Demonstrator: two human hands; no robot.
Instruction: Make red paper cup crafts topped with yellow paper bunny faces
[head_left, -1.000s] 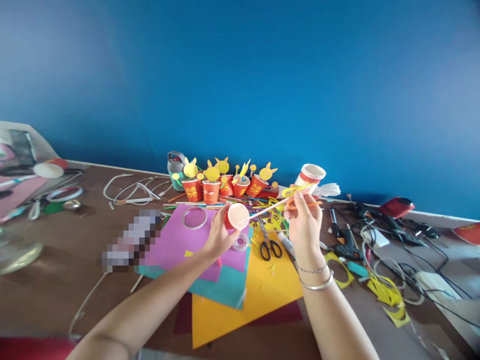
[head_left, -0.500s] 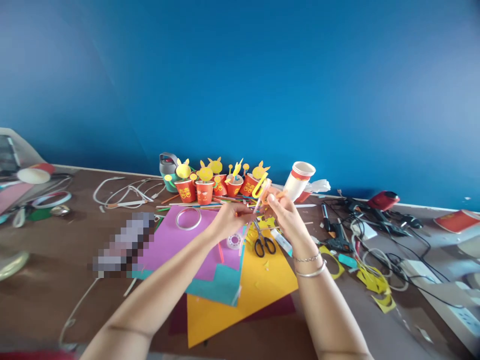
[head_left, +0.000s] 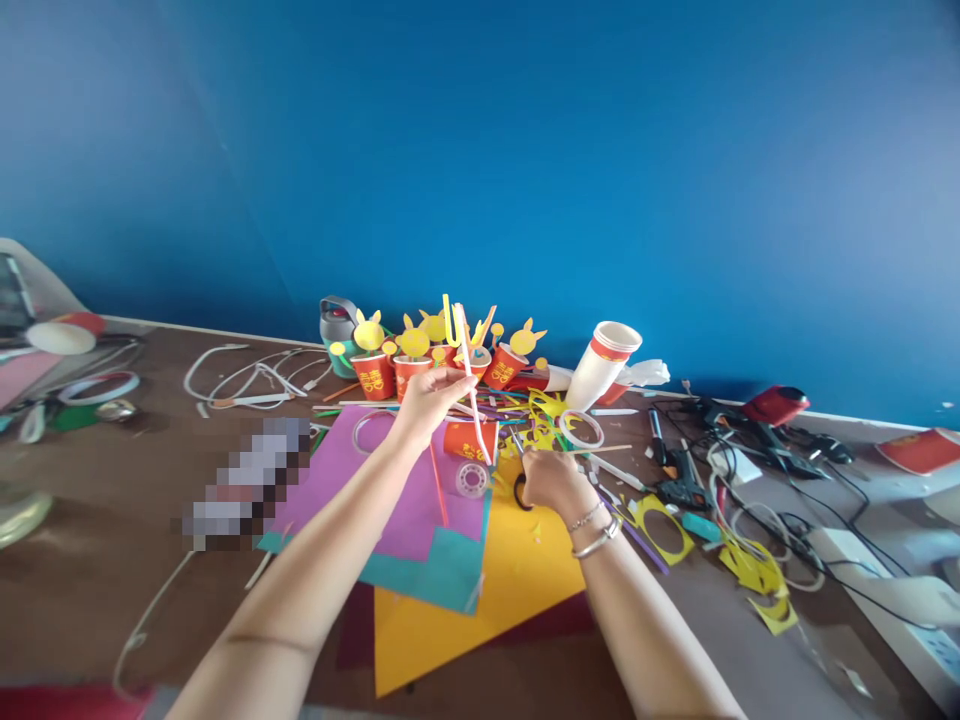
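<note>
My left hand [head_left: 435,395] pinches a pale drinking straw [head_left: 470,375], held upright above the table. A curved yellow paper strip [head_left: 450,322] shows at the straw's top. My right hand [head_left: 555,478] is down on the papers with its fingers curled over the handles of the scissors [head_left: 519,490]; one dark loop and part of the blades show, the rest is covered. Beneath the straw, a red paper cup [head_left: 459,438] lies on its side, and a small clear tape roll [head_left: 472,481] lies nearby on the purple paper [head_left: 390,510].
Red cups [head_left: 373,377] with yellow paper figures stand along the back. A tall stack of paper cups [head_left: 600,365] leans right of them. A white tape ring [head_left: 581,428], yellow paper scraps [head_left: 664,530], a glue gun [head_left: 681,482] and tangled cables [head_left: 787,520] lie to the right.
My left hand has lifted the straw and moved left, turning it more upright. My right hand has left the straw and come down onto the scissors.
</note>
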